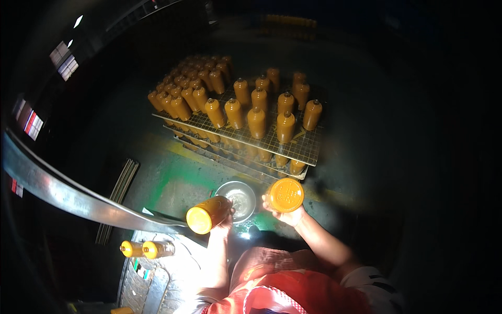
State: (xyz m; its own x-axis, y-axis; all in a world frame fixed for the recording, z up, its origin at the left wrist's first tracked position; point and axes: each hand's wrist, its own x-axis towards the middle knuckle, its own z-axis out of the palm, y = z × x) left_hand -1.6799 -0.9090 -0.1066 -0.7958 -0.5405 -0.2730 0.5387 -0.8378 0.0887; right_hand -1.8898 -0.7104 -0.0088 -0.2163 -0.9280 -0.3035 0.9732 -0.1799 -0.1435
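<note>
My left hand [225, 227] is closed around an orange-yellow bottle [210, 213], tilted on its side with the bright round base toward me. In my right hand [291, 216] is a second orange-yellow bottle [287, 195], its embossed base facing up at me. The fingers wrap the far sides of both bottles and are partly hidden. Between and beyond the two hands sits a round metal bowl [253, 195], partly covered by the left bottle. What the bowl holds is unclear.
Ahead, a stacked rack with a grid-patterned board [309, 150] carries many upright orange bottles [257, 123]. A curved metal rail [78, 194] crosses from the left. Two bottles [157, 249] lie on a bright surface at lower left. Long thin strips [117, 199] lie beyond the rail.
</note>
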